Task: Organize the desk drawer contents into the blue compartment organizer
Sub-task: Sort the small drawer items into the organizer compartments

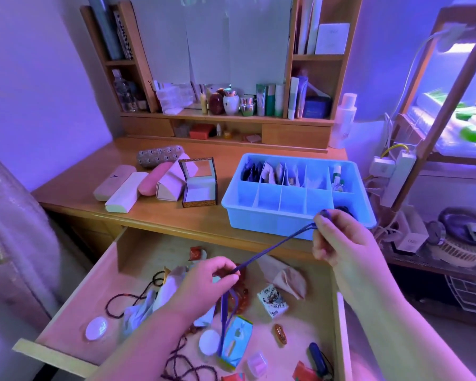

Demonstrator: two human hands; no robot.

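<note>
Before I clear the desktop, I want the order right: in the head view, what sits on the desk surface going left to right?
Pale pink case → cream case → pink case → folded pink pouch → open box with a mirrored lid → blue organizer.

Colours around our hands

Between our hands ran a purple cord (270, 248); beyond our right hand (338, 237) sat a light-blue organizer (231, 200).
</note>
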